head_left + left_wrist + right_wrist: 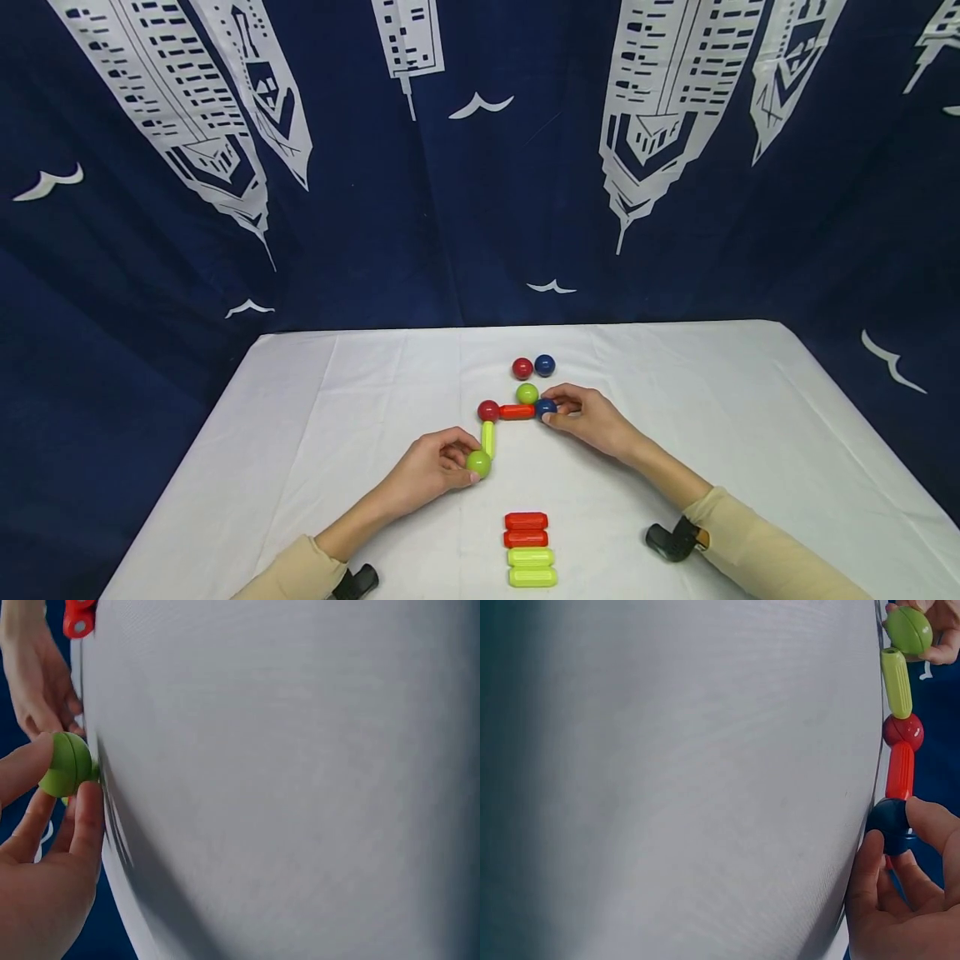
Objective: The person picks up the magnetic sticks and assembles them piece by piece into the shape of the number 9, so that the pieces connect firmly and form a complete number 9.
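My left hand (pixel 435 467) pinches a green ball (pixel 478 463) between thumb and fingers. This ball is at the near end of a yellow-green rod (pixel 488 438); in the right wrist view, the rod's end (pixel 889 652) shows beside the ball, slightly offset. The rod's far end meets a red ball (pixel 488 410). From there a red rod (pixel 517 412) runs right to a blue ball (pixel 545 408), forming a corner. My right hand (pixel 592 421) grips that blue ball with thumb and fingertips. Just behind the red rod sits another green ball (pixel 527 393).
Farther back lie a second red ball (pixel 522 368) and a second blue ball (pixel 544 365). Toward the front, two red rods (pixel 526 530) and two yellow-green rods (pixel 532 567) lie in a stack-like row on the white tablecloth (pixel 360 400). A dark blue curtain (pixel 465 208) hangs behind the table.
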A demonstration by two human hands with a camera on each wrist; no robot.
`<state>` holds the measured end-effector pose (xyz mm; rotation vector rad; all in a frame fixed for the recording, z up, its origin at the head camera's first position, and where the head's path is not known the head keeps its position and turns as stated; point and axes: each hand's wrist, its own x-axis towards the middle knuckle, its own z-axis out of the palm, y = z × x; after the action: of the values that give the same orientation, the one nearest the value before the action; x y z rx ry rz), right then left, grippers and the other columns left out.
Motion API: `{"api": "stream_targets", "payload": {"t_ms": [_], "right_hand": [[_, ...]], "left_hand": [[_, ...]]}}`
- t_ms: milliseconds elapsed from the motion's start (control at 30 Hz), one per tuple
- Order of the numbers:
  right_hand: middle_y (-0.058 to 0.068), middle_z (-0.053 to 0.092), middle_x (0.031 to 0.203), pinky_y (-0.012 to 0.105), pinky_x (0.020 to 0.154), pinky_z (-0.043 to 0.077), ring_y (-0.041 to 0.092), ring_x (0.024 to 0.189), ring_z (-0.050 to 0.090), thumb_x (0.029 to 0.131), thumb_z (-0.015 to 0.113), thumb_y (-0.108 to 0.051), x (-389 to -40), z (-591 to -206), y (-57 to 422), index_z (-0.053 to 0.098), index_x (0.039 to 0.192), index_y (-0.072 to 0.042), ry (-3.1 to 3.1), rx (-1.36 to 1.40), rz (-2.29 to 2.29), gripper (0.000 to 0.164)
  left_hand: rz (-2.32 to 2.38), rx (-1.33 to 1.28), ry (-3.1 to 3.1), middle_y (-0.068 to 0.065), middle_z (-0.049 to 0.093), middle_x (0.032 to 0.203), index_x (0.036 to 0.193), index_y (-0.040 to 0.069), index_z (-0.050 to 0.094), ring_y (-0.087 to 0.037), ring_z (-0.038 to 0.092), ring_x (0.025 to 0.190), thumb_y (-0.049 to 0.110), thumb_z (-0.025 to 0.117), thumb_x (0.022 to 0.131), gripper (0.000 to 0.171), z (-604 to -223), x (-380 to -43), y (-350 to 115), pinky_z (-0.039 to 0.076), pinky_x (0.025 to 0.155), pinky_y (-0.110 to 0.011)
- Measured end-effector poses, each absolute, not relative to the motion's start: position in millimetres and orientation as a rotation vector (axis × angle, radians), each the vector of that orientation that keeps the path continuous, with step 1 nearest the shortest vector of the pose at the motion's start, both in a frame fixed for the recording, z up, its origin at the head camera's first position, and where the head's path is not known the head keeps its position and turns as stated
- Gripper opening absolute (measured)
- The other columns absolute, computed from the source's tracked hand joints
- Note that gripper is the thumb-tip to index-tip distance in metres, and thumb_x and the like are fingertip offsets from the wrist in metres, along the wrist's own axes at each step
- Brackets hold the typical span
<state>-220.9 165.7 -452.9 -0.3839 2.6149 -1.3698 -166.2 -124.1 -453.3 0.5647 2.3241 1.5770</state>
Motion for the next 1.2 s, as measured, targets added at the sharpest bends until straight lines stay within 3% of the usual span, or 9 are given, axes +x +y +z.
{"api": "stream_targets", "payload": {"t_ms": [467,733,933,1200], "right_hand": [[0.004,0.067,0.1,0.031,0.078,0.051,0.018,0.086,0.06,0.089,0.073,-0.013,-215.8,-443.9,170.6,0.064,0.124,-0.004,2.663,-0.436,-1.352,0.038],[0.003,0.066,0.097,0.028,0.07,0.053,0.02,0.085,0.063,0.089,0.071,-0.008,-201.9,-431.4,164.3,0.067,0.116,-0.008,2.716,-0.483,-1.436,0.028],[0.001,0.065,0.098,0.027,0.068,0.054,0.019,0.082,0.061,0.091,0.07,-0.008,-194.3,-430.3,149.0,0.069,0.113,-0.011,2.623,-0.606,-1.435,0.023],[0.01,0.067,0.104,0.027,0.07,0.054,0.018,0.086,0.062,0.094,0.065,-0.006,-194.3,-436.8,125.2,0.068,0.114,-0.006,2.409,-0.862,-1.428,0.021]], "left_hand": [[1.541,0.556,2.373,-0.002,0.062,0.092,0.107,0.007,0.066,-0.016,0.055,0.083,0.005,0.079,0.081,0.029,-453.6,-158.9,-117.4,0.049,0.072,-0.022],[1.592,0.534,2.362,-0.004,0.061,0.092,0.108,0.006,0.067,-0.018,0.054,0.085,0.003,0.08,0.08,0.031,-453.8,-158.2,-116.3,0.048,0.071,-0.022],[1.612,0.502,2.35,-0.003,0.062,0.093,0.109,0.007,0.067,-0.019,0.055,0.085,0.003,0.079,0.08,0.031,-457.6,-159.7,-115.1,0.048,0.071,-0.022],[1.632,0.478,2.359,-0.004,0.062,0.092,0.109,0.007,0.067,-0.018,0.055,0.086,0.004,0.079,0.08,0.031,-457.3,-157.6,-113.5,0.049,0.072,-0.022]]}}
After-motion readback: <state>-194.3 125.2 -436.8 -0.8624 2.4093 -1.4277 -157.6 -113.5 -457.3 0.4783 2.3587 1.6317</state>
